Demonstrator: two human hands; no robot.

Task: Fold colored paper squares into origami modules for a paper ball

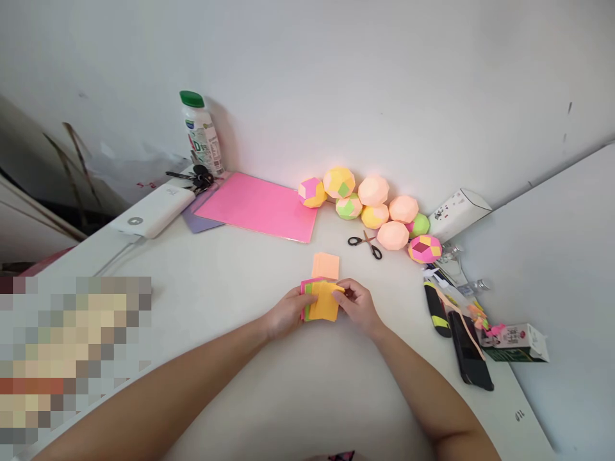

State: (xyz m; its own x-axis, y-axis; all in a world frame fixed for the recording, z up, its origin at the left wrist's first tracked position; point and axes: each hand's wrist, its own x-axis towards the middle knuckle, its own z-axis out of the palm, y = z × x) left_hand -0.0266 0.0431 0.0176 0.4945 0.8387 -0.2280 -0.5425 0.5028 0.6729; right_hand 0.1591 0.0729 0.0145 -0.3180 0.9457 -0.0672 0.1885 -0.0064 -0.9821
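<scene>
My left hand [287, 314] and my right hand [358, 306] meet over a small stack of coloured paper squares [323, 301], orange on top with pink and green edges showing. The left hand's fingers curl around the stack's left edge. At the top right corner, the right hand pinches the orange sheet. A peach paper square [325, 265] lies flat on the white table [230, 288] just beyond the stack.
Several folded paper balls [372, 205] line the wall, with small scissors [365, 243] before them. A pink sheet [259, 206], a white power bank [154, 210], keys and a green-capped bottle [202, 133] sit at the left. A phone [469, 349], cartons and scraps lie at the right.
</scene>
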